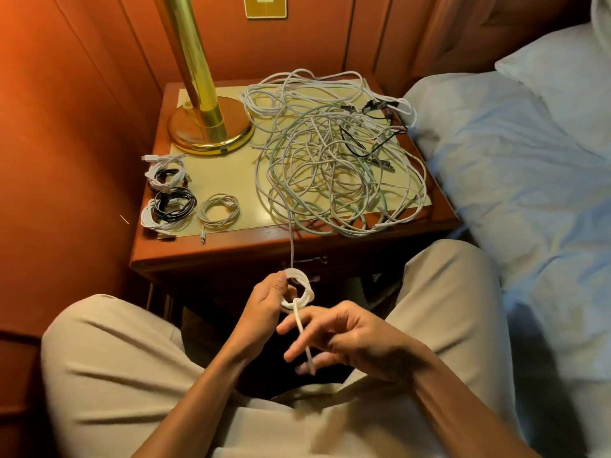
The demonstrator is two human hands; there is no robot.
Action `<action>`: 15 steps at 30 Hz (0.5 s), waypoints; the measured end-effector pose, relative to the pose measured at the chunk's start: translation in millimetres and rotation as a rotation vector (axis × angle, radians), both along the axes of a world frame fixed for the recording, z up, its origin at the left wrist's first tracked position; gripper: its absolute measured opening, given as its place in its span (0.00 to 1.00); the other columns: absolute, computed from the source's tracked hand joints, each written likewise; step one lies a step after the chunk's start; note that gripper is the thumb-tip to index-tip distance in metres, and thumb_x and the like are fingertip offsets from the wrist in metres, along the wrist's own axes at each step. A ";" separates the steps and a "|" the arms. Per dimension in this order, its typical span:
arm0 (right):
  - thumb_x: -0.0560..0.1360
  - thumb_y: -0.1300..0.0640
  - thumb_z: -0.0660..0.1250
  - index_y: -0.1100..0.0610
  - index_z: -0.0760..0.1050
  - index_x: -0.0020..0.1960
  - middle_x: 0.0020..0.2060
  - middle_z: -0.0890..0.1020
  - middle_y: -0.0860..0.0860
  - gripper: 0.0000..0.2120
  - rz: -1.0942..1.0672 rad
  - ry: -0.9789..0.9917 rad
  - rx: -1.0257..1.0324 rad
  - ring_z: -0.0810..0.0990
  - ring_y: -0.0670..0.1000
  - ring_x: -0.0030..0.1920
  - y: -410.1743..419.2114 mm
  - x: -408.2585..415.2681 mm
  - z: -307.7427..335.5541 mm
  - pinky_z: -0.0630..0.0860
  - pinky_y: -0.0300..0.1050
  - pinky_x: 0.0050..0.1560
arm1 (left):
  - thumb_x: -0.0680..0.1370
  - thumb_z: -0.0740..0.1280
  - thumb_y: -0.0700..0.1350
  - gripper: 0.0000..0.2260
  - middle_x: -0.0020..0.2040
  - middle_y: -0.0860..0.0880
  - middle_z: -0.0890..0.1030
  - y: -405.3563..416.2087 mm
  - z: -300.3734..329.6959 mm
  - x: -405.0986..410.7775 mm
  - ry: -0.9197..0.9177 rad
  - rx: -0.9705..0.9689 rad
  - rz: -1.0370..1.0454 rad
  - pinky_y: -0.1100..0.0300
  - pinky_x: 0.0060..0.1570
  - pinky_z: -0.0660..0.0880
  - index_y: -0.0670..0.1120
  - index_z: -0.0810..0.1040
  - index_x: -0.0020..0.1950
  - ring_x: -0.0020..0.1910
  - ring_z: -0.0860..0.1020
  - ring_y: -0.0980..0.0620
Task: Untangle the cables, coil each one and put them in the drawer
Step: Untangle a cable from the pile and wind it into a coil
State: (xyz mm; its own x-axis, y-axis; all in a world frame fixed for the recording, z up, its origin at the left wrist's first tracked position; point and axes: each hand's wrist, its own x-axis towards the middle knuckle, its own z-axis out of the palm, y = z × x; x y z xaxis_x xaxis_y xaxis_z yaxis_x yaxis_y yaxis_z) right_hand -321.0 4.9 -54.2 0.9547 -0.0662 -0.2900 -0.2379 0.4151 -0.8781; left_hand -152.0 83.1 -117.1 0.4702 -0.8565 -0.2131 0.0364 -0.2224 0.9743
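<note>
Head view: smooth white cable (299, 294), small round coil.

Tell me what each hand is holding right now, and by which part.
The left hand pinches a small white cable coil at its left rim. The right hand holds that cable's loose tail between its fingers.
</note>
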 end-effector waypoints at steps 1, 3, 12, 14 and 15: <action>0.72 0.75 0.54 0.65 0.82 0.56 0.64 0.77 0.56 0.22 0.032 0.067 -0.125 0.79 0.60 0.62 -2.3 0.5 -2.3 0.79 0.56 0.60 | 0.83 0.57 0.55 0.18 0.37 0.49 0.78 -0.2 -0.8 2.9 0.007 0.004 0.021 0.55 0.41 0.71 0.46 0.79 0.44 0.37 0.75 0.51; 0.68 0.73 0.53 0.53 0.84 0.56 0.64 0.79 0.59 0.29 0.021 0.121 -0.301 0.80 0.59 0.61 -7.4 1.5 -1.7 0.78 0.53 0.63 | 0.83 0.58 0.56 0.19 0.35 0.48 0.77 0.1 1.9 4.7 0.044 0.002 0.022 0.56 0.38 0.72 0.44 0.78 0.43 0.34 0.74 0.48; 0.80 0.54 0.66 0.55 0.78 0.62 0.41 0.84 0.51 0.12 -0.420 0.319 -0.555 0.81 0.49 0.33 -33.3 3.7 -2.0 0.77 0.43 0.31 | 0.84 0.56 0.49 0.15 0.35 0.48 0.75 -4.8 22.3 -9.5 0.044 -0.025 -0.160 0.59 0.30 0.74 0.42 0.79 0.50 0.31 0.75 0.52; 0.80 0.52 0.66 0.55 0.80 0.54 0.36 0.84 0.53 0.09 -0.322 0.304 -0.641 0.82 0.50 0.31 -26.6 8.8 -3.3 0.74 0.42 0.28 | 0.83 0.58 0.50 0.14 0.37 0.50 0.77 -5.9 31.8 -17.2 0.062 -0.065 -0.205 0.58 0.30 0.74 0.47 0.81 0.49 0.34 0.77 0.52; 0.80 0.52 0.66 0.57 0.81 0.49 0.34 0.83 0.54 0.09 -0.335 0.299 -0.673 0.82 0.51 0.30 -24.1 10.5 -4.7 0.73 0.41 0.26 | 0.83 0.58 0.50 0.13 0.39 0.50 0.78 -6.2 35.6 -18.9 0.074 -0.075 -0.210 0.58 0.31 0.75 0.49 0.81 0.49 0.36 0.78 0.52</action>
State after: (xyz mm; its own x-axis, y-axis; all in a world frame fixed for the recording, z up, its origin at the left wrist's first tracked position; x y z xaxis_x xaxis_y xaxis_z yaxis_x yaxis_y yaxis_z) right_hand -310.5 -19.2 -58.9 0.7416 -0.5866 -0.3254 -0.4586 -0.0894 -0.8841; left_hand -170.9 76.9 -81.5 0.2653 -0.9486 -0.1725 0.0686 -0.1599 0.9847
